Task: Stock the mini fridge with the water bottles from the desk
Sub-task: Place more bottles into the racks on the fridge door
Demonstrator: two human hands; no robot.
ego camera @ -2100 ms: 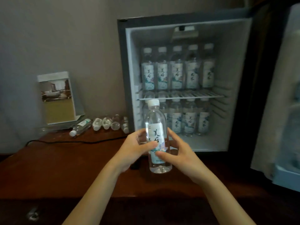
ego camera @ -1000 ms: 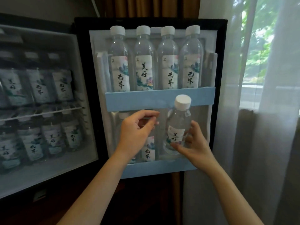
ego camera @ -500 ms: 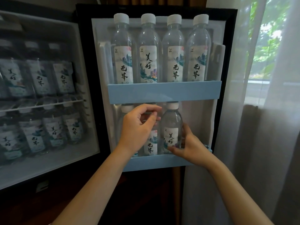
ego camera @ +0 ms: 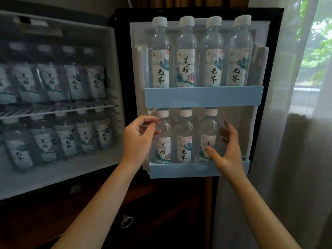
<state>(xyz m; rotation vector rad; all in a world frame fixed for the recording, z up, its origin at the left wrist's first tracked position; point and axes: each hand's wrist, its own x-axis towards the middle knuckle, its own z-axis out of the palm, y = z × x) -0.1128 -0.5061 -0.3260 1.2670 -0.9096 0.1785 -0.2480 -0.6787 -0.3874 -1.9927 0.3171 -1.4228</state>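
Observation:
The mini fridge door stands open in front of me. On its lower door shelf (ego camera: pixel 179 170) three white-capped water bottles stand upright; the rightmost bottle (ego camera: pixel 209 126) is beside my right hand (ego camera: pixel 229 157). That hand is spread, its thumb lies across the label and its fingers are off to the bottle's right. My left hand (ego camera: pixel 137 141) hovers loosely curled and holds nothing, beside the leftmost lower bottle (ego camera: pixel 162 141). Several bottles fill the upper door shelf (ego camera: pixel 203 97).
The fridge interior (ego camera: pixel 53 177) at left holds rows of bottles above and below a wire shelf (ego camera: pixel 53 109). A gap stays at the right end of the lower door shelf. A sheer curtain (ego camera: pixel 296 159) hangs at right. Below is a dark wooden cabinet with a ring pull (ego camera: pixel 127 221).
The bottle went from the desk to the door's lower shelf in my right hand. It stands there now, and my right fingers have opened off it. My left hand drew back left.

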